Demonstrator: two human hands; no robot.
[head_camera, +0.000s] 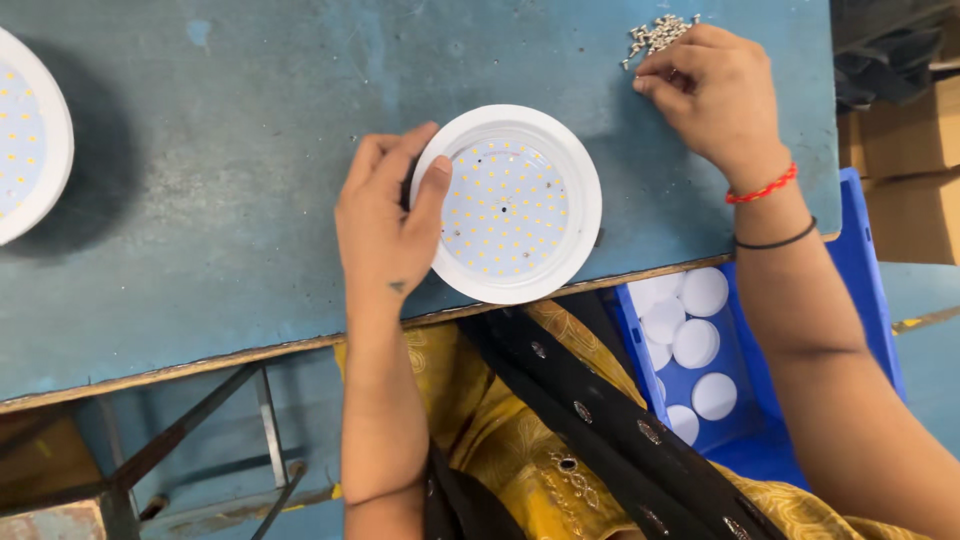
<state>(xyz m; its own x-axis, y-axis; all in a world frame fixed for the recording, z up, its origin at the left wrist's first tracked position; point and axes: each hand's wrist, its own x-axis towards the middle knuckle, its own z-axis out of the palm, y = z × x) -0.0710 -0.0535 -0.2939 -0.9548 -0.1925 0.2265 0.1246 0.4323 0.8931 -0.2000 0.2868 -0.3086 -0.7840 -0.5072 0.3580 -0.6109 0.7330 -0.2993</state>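
Gripping the round lamp rim, left hand; right hand pinching at screws, hold hidden.

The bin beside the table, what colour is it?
Blue; the bin holds white round discs. Head view shows it best.
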